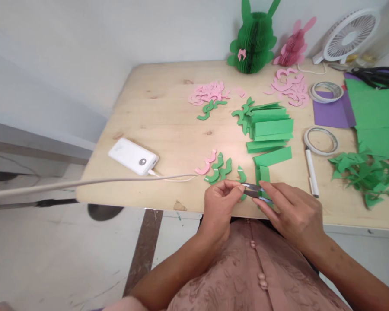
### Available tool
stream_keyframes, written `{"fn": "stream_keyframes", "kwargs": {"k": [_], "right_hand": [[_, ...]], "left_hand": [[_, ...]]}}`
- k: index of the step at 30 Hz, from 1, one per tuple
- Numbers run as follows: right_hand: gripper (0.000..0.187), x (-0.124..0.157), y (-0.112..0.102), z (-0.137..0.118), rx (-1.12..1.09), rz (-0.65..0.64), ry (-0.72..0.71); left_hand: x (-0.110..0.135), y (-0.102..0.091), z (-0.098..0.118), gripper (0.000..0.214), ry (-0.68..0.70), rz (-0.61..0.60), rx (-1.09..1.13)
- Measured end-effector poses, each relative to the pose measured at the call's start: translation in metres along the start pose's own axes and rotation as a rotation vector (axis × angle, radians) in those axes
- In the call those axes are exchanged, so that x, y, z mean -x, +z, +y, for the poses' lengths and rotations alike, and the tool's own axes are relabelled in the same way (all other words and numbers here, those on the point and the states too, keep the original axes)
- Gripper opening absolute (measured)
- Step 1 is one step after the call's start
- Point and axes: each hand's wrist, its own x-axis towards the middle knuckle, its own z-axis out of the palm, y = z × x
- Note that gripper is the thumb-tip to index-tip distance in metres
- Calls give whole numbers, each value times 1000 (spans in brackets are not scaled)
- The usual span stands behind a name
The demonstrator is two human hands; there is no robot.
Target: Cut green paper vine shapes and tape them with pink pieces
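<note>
My right hand is closed around a pair of small snips with dark blades and bluish handles. The blades are apart and point left, toward my left hand. Thumb and forefinger of my left hand are pinched together at the blade tips. A small white bit shows there, but what the fingers hold is too small to name. Just beyond my hands lie curved green paper pieces and a pink curved piece, some with white strips on them. Folded green paper strips lie in a stack above my right hand.
Pink cut-outs, two tape rolls, a white marker, green scraps and black scissors lie about. A green paper figure, a pink one and a fan stand behind. A cabled power bank lies left.
</note>
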Motion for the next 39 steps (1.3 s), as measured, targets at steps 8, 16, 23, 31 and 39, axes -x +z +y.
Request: {"fn": "stream_keyframes", "kwargs": {"k": [8, 16, 23, 31, 39], "right_hand": [[25, 4, 0, 2, -41, -11, 17], [25, 3, -1, 0, -13, -9, 21], [24, 0, 2, 0, -24, -29, 63], [24, 0, 4, 0, -65, -66, 128], [26, 0, 4, 0, -89, -100, 158]], "left_hand": [[1, 0, 0, 13, -40, -13, 42], [0, 3, -2, 12, -12, 37, 29], [-5, 7, -5, 12, 26, 87, -5], [-7, 13, -11, 8, 77, 126, 0], [-8, 15, -15, 6, 162, 147, -33]]}}
